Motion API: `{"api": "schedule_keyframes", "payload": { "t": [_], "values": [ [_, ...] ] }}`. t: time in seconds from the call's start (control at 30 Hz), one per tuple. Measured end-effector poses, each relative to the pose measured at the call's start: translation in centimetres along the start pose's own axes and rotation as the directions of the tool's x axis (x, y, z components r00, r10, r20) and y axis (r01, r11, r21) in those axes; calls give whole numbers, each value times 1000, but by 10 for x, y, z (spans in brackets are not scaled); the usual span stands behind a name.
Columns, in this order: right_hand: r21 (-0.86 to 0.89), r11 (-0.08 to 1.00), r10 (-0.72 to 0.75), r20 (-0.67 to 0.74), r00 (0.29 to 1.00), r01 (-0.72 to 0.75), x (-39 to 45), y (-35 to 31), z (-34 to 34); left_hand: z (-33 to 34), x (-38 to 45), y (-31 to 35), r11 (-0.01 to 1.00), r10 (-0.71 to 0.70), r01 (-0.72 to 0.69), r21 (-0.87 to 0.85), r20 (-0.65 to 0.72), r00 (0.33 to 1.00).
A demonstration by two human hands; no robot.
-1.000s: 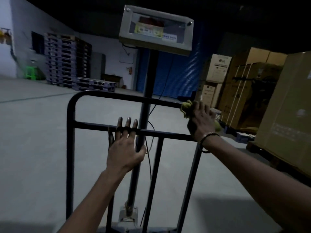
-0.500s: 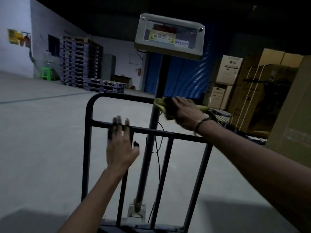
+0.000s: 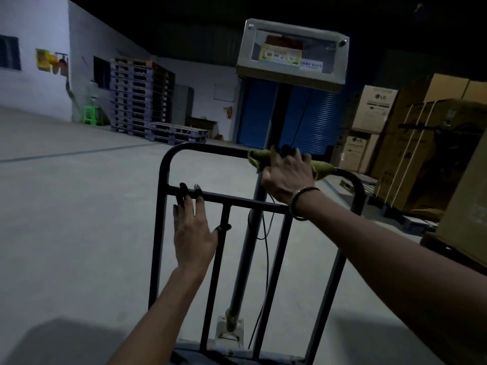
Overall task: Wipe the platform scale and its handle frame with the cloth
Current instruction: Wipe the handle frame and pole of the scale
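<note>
Dim warehouse: concrete floor (image 3: 66, 206), stacked pallets (image 3: 137, 98), blue shutter (image 3: 311, 122), cardboard boxes (image 3: 432, 151).

We have a single head-worn wide-angle view, looking forward and slightly down from just behind the handle frame (image 3: 205, 150), close enough that both forearms reach into it, with the warehouse floor (image 3: 66, 206) stretching beyond.

The left hand (image 3: 193, 230) is in the middle of the frame, a bit to the left. Its arm comes up from the bottom edge. The fingers are straight and point up, and the fingertips (image 3: 183, 189) rest on a bar. The right hand (image 3: 287, 175) is higher, right of the middle. Its arm comes in from the lower right. Its fingers curl down over a cloth. A bracelet is on that wrist.
</note>
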State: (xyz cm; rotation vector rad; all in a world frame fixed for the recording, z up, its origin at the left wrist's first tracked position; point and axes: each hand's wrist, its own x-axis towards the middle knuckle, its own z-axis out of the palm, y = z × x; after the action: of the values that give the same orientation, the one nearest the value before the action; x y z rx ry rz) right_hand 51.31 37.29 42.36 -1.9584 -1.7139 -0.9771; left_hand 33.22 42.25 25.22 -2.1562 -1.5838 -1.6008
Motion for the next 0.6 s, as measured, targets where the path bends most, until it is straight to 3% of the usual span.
{"api": "schedule_keyframes", "payload": {
  "t": [0.27, 0.37, 0.5, 0.6],
  "values": [
    [64, 955, -297, 184, 937, 290, 54, -115, -12, 0, -1, -7, 1000, 28, -28, 1, -32, 999],
    [52, 922, -387, 182, 904, 384, 68, -143, -5, 1, -2, -10, 1000, 16, -16, -9, -23, 1000],
    [-82, 856, -491, 176, 853, 510, 73, -170, 0, 5, 0, -13, 1000, 1, -1, 20, -31, 1000],
    [-231, 723, -607, 237, 758, 651, 73, -187, 4, 7, -6, -17, 1000, 13, -13, 17, -9, 1000]
  ]
}}
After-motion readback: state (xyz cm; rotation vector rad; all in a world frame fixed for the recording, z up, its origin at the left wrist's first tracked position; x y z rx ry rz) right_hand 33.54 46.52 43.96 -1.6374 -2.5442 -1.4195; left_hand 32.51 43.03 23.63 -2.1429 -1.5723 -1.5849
